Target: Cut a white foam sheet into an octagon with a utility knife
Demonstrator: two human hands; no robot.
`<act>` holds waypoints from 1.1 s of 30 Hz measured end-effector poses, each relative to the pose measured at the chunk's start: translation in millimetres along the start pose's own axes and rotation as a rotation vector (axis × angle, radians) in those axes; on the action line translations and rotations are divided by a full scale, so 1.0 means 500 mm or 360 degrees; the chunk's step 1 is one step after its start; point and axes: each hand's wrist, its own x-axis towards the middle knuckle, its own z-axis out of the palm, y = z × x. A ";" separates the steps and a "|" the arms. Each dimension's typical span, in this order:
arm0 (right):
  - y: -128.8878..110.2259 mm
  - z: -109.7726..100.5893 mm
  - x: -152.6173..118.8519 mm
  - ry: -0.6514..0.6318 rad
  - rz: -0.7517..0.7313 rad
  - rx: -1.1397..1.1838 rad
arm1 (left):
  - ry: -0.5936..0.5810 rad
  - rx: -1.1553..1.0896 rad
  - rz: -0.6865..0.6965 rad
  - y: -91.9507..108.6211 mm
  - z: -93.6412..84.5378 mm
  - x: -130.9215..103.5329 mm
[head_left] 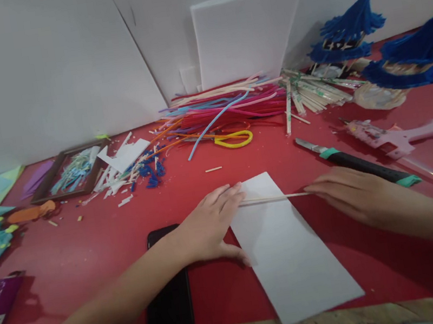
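Note:
A thin pale wooden stick [265,199] lies across the upper part of a white sheet of card [297,258], its right end reaching past the card's edge. The outstretched fingers of my left hand [210,228] rest over the stick's left end, with the thumb spread apart, touching the card's left edge. At the stick's right end, the slightly blurred fingers of my right hand [349,196] are pinched together on it. A utility knife [358,161] with a black and green handle lies just beyond my right hand. Beneath my left forearm is a black phone [168,301].
Behind lie coloured pipe cleaners [232,104], yellow-handled scissors [233,139] and wrapped chopsticks [316,91]. A pink glue gun [397,136] and blue-roofed models [355,30] stand right. Scraps [126,165], a brown frame [37,198] and a purple device [1,305] are left.

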 end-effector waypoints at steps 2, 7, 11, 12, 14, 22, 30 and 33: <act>0.003 -0.009 -0.011 0.0075 0.0075 -0.0077 | 0.0114 0.0140 -0.0103 0.014 0.008 -0.008; 0.005 -0.037 -0.025 0.0185 0.0315 -0.0283 | 0.0268 0.0488 -0.0276 0.063 0.023 -0.032; 0.010 -0.034 -0.026 0.0150 0.0393 -0.0366 | 0.0228 0.0632 -0.0418 0.112 0.027 -0.047; 0.013 -0.029 -0.024 0.0141 0.0395 -0.0376 | 0.0230 0.0659 -0.0435 0.122 0.028 -0.051; 0.019 -0.018 -0.018 0.0127 0.0397 -0.0395 | 0.0267 0.0668 -0.0444 0.132 0.028 -0.058; -0.017 -0.013 0.015 0.0025 0.0312 -0.0311 | 0.0530 0.0366 -0.0638 -0.005 -0.027 -0.029; -0.100 0.007 0.025 -0.0372 0.0134 0.0214 | 0.0531 0.0234 -0.0660 -0.076 -0.060 0.075; -0.072 0.005 0.042 -0.0473 0.0099 0.0293 | 0.0492 0.0177 -0.0680 -0.076 -0.065 0.093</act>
